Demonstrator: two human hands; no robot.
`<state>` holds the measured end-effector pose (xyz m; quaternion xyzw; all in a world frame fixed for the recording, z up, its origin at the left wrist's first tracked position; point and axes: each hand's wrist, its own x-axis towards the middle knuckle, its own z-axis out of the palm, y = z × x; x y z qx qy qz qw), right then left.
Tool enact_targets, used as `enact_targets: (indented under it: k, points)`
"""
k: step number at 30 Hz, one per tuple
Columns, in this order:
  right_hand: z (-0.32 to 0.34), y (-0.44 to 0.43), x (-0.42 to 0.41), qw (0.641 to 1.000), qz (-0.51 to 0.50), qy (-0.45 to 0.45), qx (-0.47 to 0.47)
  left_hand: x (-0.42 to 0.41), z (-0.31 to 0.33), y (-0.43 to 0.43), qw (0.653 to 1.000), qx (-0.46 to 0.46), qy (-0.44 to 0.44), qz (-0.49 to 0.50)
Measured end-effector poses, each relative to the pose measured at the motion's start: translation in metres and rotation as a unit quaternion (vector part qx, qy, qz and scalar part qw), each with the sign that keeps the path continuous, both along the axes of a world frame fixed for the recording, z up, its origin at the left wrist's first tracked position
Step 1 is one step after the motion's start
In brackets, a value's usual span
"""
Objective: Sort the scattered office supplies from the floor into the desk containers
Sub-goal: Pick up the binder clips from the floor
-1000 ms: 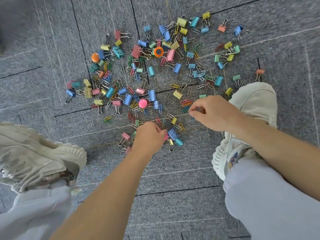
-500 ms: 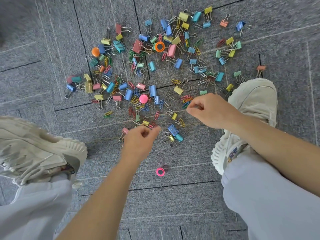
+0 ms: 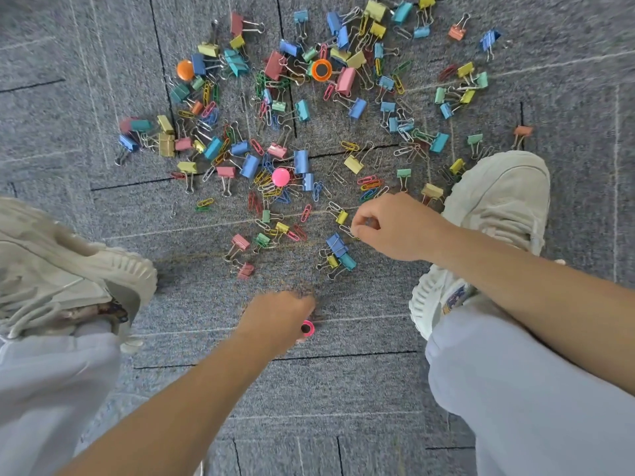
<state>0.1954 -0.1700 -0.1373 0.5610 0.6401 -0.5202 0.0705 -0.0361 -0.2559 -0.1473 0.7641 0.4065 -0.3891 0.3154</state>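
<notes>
Drawn back to lower centre, the left hand (image 3: 278, 317) curls over the stray pink ring magnet (image 3: 307, 328) on the floor, likely to retrieve it, its grip too blurred to tell, while the right hand (image 3: 395, 228) pinches a silver paper clip (image 3: 347, 231).

The near carpet (image 3: 343, 389) between the left shoe (image 3: 68, 269) and the right shoe (image 3: 498, 201) is bare and easy to reach. Farther out, clips (image 3: 301, 161) lie thick from shoe to shoe.
</notes>
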Motion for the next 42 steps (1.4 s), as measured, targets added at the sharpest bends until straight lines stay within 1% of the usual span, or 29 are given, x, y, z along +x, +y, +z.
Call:
enact_targets:
  k: [2, 6, 9, 10, 11, 12, 14, 15, 16, 18, 20, 22, 23, 24, 26, 28, 30, 32, 34, 37, 38, 39, 41, 42]
  points:
    - [-0.002, 0.001, -0.001, 1.0, 0.005, -0.004, -0.002, -0.002, -0.004, -0.005, 1.0, 0.002, -0.009, 0.025]
    - [-0.005, 0.001, -0.001, 1.0, 0.004, -0.019, 0.0, -0.004, -0.009, -0.016, 0.992, 0.012, -0.03, 0.12]
    - [-0.007, 0.0, -0.001, 1.0, 0.002, -0.019, -0.007, -0.002, -0.01, -0.018, 0.987, -0.02, -0.053, 0.152]
    - [-0.007, 0.001, -0.001, 1.0, 0.003, -0.019, -0.006, -0.002, -0.009, -0.015, 0.981, -0.037, -0.069, 0.178]
    - [-0.007, 0.002, -0.001, 1.0, 0.003, -0.017, -0.001, -0.002, -0.007, -0.008, 0.968, -0.055, -0.092, 0.225]
    - [-0.007, 0.003, 0.0, 1.0, 0.001, -0.012, 0.006, -0.001, -0.004, 0.0, 0.949, -0.071, -0.118, 0.282]
    - [-0.006, 0.007, -0.001, 1.0, -0.007, -0.003, 0.024, -0.001, 0.0, 0.022, 0.895, -0.074, -0.164, 0.408]
    - [-0.005, 0.011, -0.003, 0.999, -0.014, 0.001, 0.036, -0.003, 0.003, 0.035, 0.853, -0.08, -0.187, 0.48]
    - [-0.003, 0.016, -0.006, 0.998, -0.024, 0.007, 0.051, -0.004, 0.008, 0.048, 0.803, -0.089, -0.213, 0.549]
    - [-0.001, 0.031, -0.019, 0.996, -0.029, 0.019, 0.085, -0.009, 0.016, 0.074, 0.712, -0.102, -0.255, 0.646]
    - [0.002, 0.05, -0.042, 0.993, -0.004, 0.02, 0.12, -0.015, 0.025, 0.095, 0.637, -0.102, -0.278, 0.712]
    - [0.004, 0.07, -0.068, 0.987, 0.045, -0.019, 0.156, -0.019, 0.035, 0.109, 0.568, -0.103, -0.305, 0.758]
    - [0.004, 0.078, -0.08, 0.98, 0.076, -0.048, 0.176, -0.022, 0.039, 0.113, 0.543, -0.104, -0.317, 0.771]
    - [0.002, 0.084, -0.09, 0.971, 0.111, -0.077, 0.196, -0.026, 0.042, 0.115, 0.53, -0.106, -0.322, 0.778]
    - [0.002, 0.087, -0.104, 0.951, 0.173, -0.133, 0.219, -0.033, 0.046, 0.119, 0.513, -0.11, -0.313, 0.792]
    - [0.0, 0.085, -0.11, 0.943, 0.186, -0.166, 0.222, -0.04, 0.047, 0.124, 0.491, -0.104, -0.278, 0.819]
    - [0.0, 0.082, -0.116, 0.94, 0.182, -0.183, 0.223, -0.045, 0.044, 0.129, 0.478, -0.083, -0.233, 0.843]
    - [-0.001, 0.08, -0.118, 0.934, 0.186, -0.19, 0.241, -0.048, 0.04, 0.133, 0.478, -0.076, -0.208, 0.85]
    - [-0.007, 0.08, -0.113, 0.924, 0.195, -0.188, 0.269, -0.052, 0.035, 0.136, 0.483, -0.084, -0.208, 0.846]
    - [-0.017, 0.079, -0.101, 0.921, 0.179, -0.172, 0.302, -0.054, 0.028, 0.14, 0.503, -0.094, -0.208, 0.833]
    - [-0.019, 0.079, -0.097, 0.927, 0.157, -0.162, 0.301, -0.054, 0.027, 0.141, 0.508, -0.092, -0.208, 0.83]
    - [-0.019, 0.08, -0.093, 0.944, 0.107, -0.135, 0.282, -0.052, 0.025, 0.144, 0.513, -0.088, -0.211, 0.827]
    - [-0.017, 0.085, -0.087, 0.979, -0.054, -0.032, 0.195, -0.047, 0.023, 0.15, 0.523, -0.075, -0.224, 0.819]
    - [-0.017, 0.089, -0.084, 0.979, -0.139, 0.026, 0.145, -0.045, 0.021, 0.153, 0.526, -0.067, -0.23, 0.816]
